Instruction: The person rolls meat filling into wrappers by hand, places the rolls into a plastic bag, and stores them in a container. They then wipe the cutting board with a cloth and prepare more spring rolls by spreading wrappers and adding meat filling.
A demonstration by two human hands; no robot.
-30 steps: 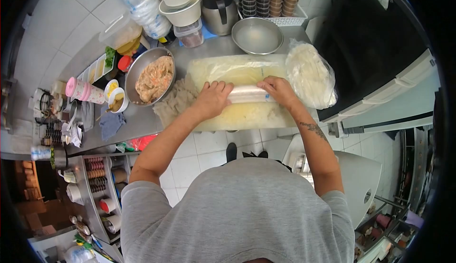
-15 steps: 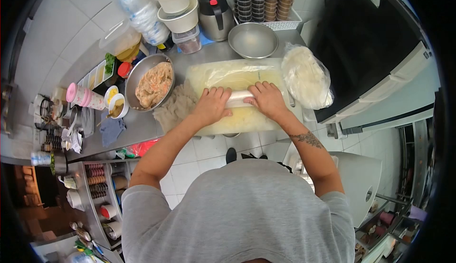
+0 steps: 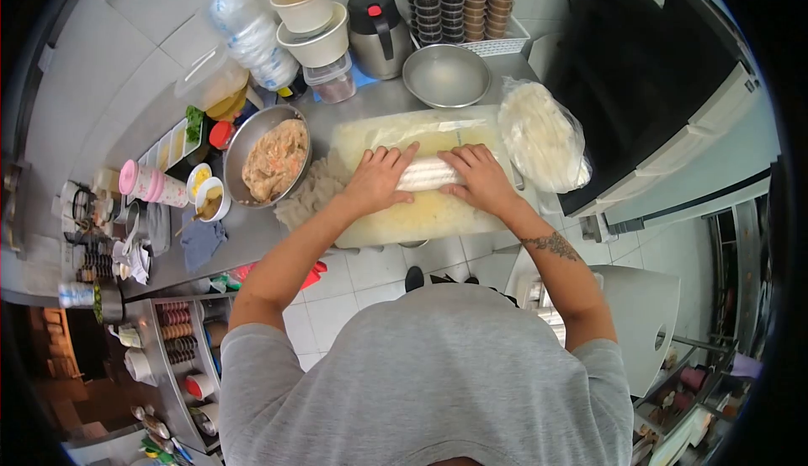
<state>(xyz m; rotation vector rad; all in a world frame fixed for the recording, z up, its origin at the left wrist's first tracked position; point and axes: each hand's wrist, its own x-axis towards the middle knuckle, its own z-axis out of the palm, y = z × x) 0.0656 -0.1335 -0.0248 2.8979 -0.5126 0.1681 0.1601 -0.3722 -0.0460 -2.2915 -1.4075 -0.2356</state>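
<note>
A white roll in clear plastic wrap [image 3: 427, 176] lies crosswise on a pale yellowish cutting board [image 3: 454, 220]. My left hand [image 3: 379, 181] is curved over its left end, thumb on the near side and fingers on the far side. Over the right end, my right hand [image 3: 480, 181] holds it the same way, its thumb pressed along the near side. Beyond the roll, a loose sheet of plastic film [image 3: 425, 135] is spread flat on the board. The parts of the roll under both palms are hidden.
Left of the board are a crumpled beige cloth [image 3: 316, 192] and a metal bowl [image 3: 236, 142] of pinkish minced mixture [image 3: 273, 161]. A plastic bag of white stuff [image 3: 543, 139] touches the board's right side. Behind stand a shallow metal bowl [image 3: 446, 77] and a steel jug [image 3: 376, 41].
The roll has turned under my hands and now shows a whiter, ridged face. My left thumb and forefinger have spread wider apart. The whole view has shifted slightly.
</note>
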